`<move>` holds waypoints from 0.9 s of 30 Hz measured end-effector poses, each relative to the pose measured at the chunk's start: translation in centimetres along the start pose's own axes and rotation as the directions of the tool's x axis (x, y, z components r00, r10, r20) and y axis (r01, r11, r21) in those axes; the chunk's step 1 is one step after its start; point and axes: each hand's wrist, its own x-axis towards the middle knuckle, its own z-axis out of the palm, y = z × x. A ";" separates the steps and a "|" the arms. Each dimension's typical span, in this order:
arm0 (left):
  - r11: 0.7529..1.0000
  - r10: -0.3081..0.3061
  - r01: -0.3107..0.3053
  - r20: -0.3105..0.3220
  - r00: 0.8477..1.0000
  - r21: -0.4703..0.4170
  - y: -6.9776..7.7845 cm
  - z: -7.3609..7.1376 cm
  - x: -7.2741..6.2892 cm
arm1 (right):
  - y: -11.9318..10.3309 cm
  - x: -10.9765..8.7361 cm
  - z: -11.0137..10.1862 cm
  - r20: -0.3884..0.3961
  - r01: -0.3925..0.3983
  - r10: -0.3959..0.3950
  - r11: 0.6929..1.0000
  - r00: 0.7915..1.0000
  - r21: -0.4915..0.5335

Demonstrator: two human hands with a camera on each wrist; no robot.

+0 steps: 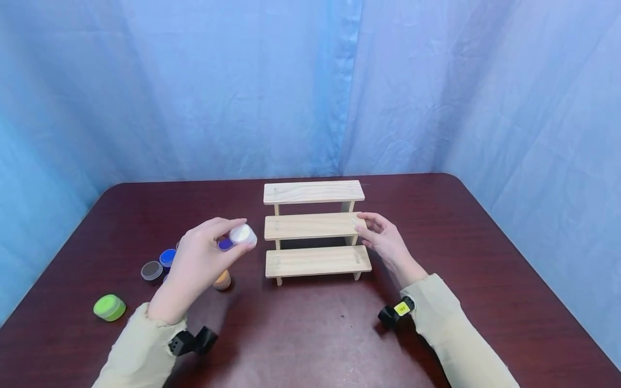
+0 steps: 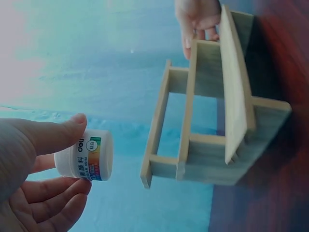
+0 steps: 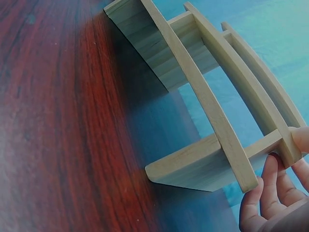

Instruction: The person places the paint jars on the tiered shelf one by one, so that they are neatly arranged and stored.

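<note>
In the head view, my left hand (image 1: 196, 269) pinches a small white paint jar (image 1: 243, 236) between thumb and fingers, raised left of a three-tier wooden stand (image 1: 315, 226). A colourful label wraps the jar (image 2: 89, 157) in the left wrist view. My right hand (image 1: 387, 245) grips the right end of the stand's middle board; in the right wrist view its thumb lies on one face of that board (image 3: 241, 79), with the fingers curled below. All three tiers bear nothing.
Left on the dark red table (image 1: 310, 328) stand a green jar (image 1: 109, 307), a grey-brown jar (image 1: 152, 271), a blue jar (image 1: 167, 257), a purple jar (image 1: 225, 244) and an orange jar (image 1: 222, 280), some partly behind my left hand. Blue curtains (image 1: 233, 97) hang around the table.
</note>
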 end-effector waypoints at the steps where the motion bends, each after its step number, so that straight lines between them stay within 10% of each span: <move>1: 1.000 -0.001 0.001 -0.002 1.000 -0.008 0.2 0.1 0.3 | 0.0 0.0 0.0 0.000 0.001 -0.001 1.000 1.000 0.001; 27: 0.978 0.031 -0.047 -0.078 0.996 -0.204 3.0 6.1 8.6 | -0.3 -0.2 0.2 0.021 0.010 -0.010 1.000 1.000 0.021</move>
